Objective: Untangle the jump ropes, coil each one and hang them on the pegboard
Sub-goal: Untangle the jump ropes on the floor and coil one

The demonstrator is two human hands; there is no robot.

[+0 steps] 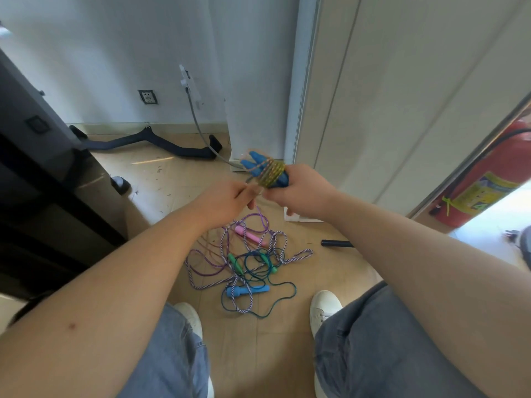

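My right hand grips a pair of dark blue handles held together, with a yellow-orange jump rope wound around them. My left hand pinches the loose end of that rope just left of the bundle. On the floor below lies a tangle of jump ropes: a purple one with a pink handle, a teal one with green handles, and a purple-and-white striped one with light blue handles. No pegboard is in view.
A dark cabinet stands at the left. A black pull bar and a grey cable lie by the wall. A red fire extinguisher stands at the right. My white shoes flank the tangle.
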